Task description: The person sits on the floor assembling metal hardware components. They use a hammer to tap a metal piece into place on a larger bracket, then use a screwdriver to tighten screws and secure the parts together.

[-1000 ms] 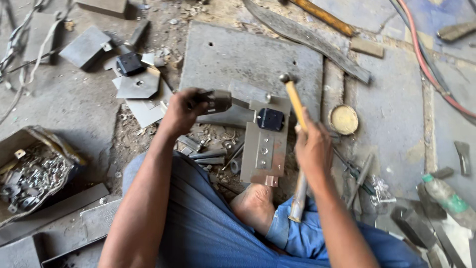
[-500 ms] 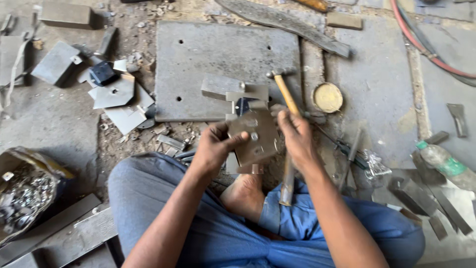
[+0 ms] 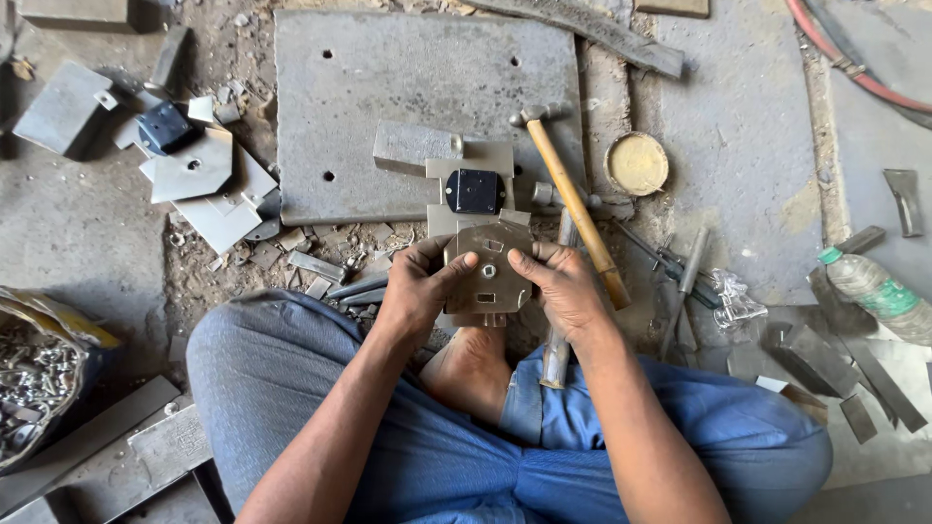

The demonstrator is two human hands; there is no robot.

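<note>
Metal plate [image 3: 488, 269] sits between your hands: left hand [image 3: 413, 291] and right hand [image 3: 563, 289] curl closed around its edges, thumbs on top.

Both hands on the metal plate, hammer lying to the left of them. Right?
Not quite. Both the left hand and right hand do hold the metal plate, but the hammer lies to the right of them, as the head view shows.

The left hand [image 3: 416, 291] and right hand [image 3: 563, 288] hold a metal plate [image 3: 488, 269] beside a hammer [image 3: 568, 199].
</note>
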